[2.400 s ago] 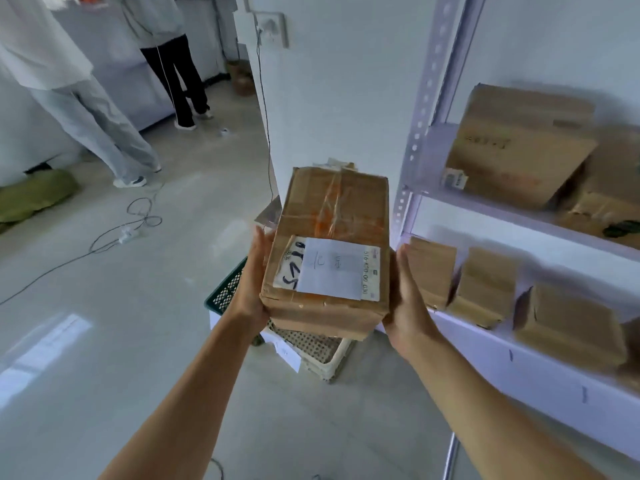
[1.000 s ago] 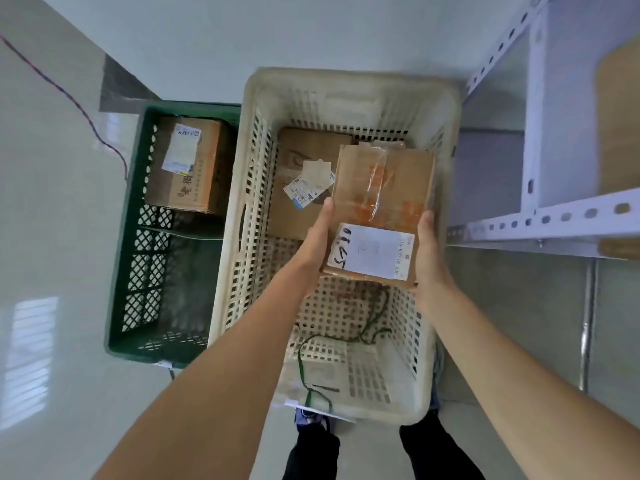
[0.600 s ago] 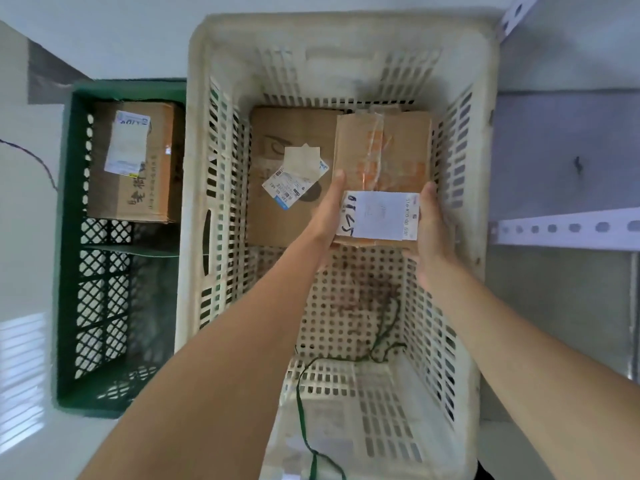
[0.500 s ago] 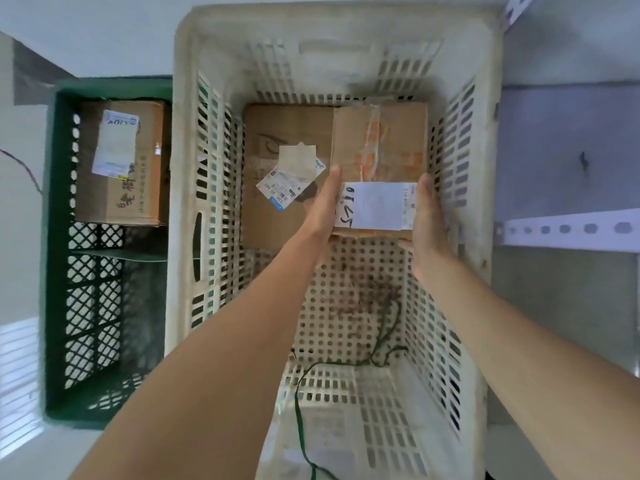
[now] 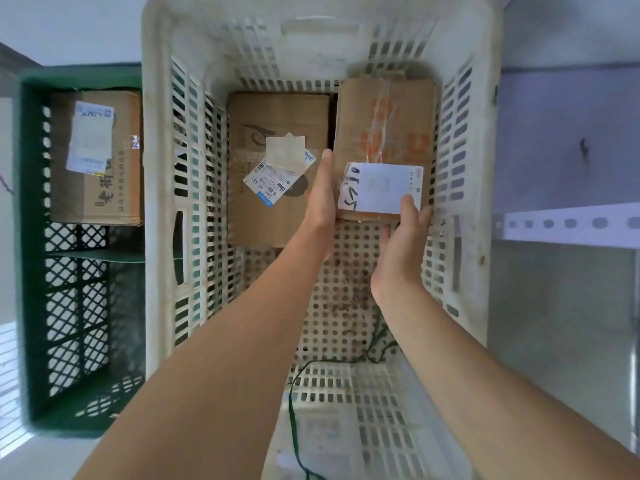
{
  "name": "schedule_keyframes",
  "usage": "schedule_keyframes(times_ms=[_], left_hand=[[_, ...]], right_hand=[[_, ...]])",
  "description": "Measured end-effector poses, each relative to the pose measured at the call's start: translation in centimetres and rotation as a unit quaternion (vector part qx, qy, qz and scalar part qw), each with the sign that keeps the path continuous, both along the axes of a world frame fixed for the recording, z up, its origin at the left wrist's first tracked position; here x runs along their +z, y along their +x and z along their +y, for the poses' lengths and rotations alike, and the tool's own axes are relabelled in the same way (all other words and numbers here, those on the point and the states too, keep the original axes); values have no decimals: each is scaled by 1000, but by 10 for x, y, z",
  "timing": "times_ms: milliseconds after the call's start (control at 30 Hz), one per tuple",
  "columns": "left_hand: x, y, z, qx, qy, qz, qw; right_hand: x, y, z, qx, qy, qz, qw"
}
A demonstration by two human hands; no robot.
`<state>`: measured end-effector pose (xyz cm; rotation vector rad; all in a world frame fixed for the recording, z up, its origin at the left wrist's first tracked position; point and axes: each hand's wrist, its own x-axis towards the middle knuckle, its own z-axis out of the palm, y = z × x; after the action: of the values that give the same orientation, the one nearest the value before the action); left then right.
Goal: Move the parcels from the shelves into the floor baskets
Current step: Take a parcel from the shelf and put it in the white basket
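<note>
Down in the white basket, left hand and right hand touch the parcel, fingers straight, gripping nothing.

The label on the parcel reads "530- 05 AB3".

Fig. The person's two hands and forearms, seen from the head camera.
The left hand and right hand are bare. Behind each hand, the left forearm and right forearm run bare from the wrist to the lower picture edge, looming broader there; skin smooth.
</note>
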<state>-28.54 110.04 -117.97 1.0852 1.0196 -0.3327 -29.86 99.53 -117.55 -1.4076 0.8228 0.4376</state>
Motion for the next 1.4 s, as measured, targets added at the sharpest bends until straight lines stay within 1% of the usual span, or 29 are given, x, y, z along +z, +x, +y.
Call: schedule_keyframes(times_ms=[67, 133, 200, 300, 467, 600, 767, 900, 1067, 1200, 1400], left_hand=[[1, 1, 0, -5, 1, -9, 1000], [1, 6, 4, 14, 1, -19, 1000], [-1, 10, 8, 42, 5, -16, 999], [4, 6, 8, 51, 17, -18, 998], [61, -17, 9, 12, 66, -50, 997], [142, -42, 16, -42, 50, -61, 996], [273, -72, 23, -53, 42, -135, 989], [393, -88, 19, -78, 70, -221, 970], [523, -109, -1, -108, 124, -276, 947], [591, -130, -26, -106, 144, -318, 931], [703, -165, -110, -97, 182, -386, 899]], right_hand=[[1, 10, -1, -11, 33, -15, 999], [4, 18, -2, 12, 51, -20, 998], [8, 22, -5, 34, 66, -13, 997], [17, 21, -14, 50, 84, 0, 995], [63, 9, -23, 72, 72, -15, 995], [137, 3, -22, 155, 70, -97, 981], [264, -3, -15, 228, 58, -215, 948], [371, -12, -17, 227, 68, -278, 931], [496, -31, -32, 238, 113, -332, 906], [576, -51, -57, 250, 121, -372, 886], [694, -97, -146, 266, 149, -453, 838]])
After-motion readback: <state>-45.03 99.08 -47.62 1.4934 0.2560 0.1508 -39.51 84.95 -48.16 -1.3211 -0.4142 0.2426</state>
